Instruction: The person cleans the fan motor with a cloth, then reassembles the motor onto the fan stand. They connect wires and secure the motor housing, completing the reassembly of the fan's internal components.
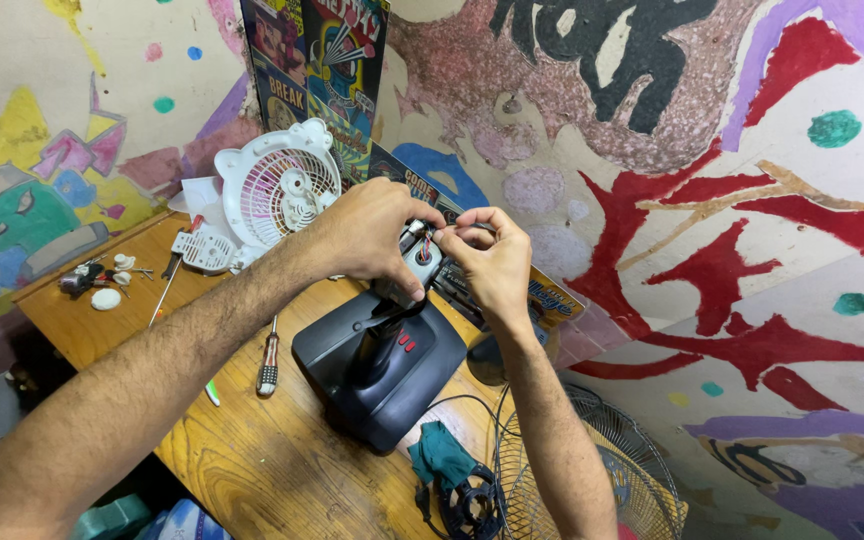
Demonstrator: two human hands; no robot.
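**Joystick stick-top: wiring handled with both hands**

Joystick (380, 372), black, with a broad base and an upright stick, stands near the middle of the wooden workbench (252, 460). Two small red buttons show on the base beside the stick.

Left hand (367, 232) is wrapped around the top of the stick, fingers curled closed on it, thumb pressed down the near side. Right hand (492, 262) meets it from the other side, thumb and forefinger pinched together on thin wires (423, 240) that rise from the opened grey head of the stick. Whether the pinch grips one wire or several cannot be told.

Surroundings: a screwdriver (268, 362) with a striped handle lies on the bench just left of the base. A white fan grille (280, 184) leans against the painted wall, with small white parts and a second tool near it. A wire fan guard (592, 480) sits at lower right, a dark cable and a teal cloth (439, 452) beside it.

Assessment: the work in hand appears to be fine wire handling at the stick head. Done well, it calls for the left hand to keep the stick steady while the right pinches close to the wire ends, pulling along their run and not sideways. Thin leads of this kind likely tear at the joint under a sharp tug.
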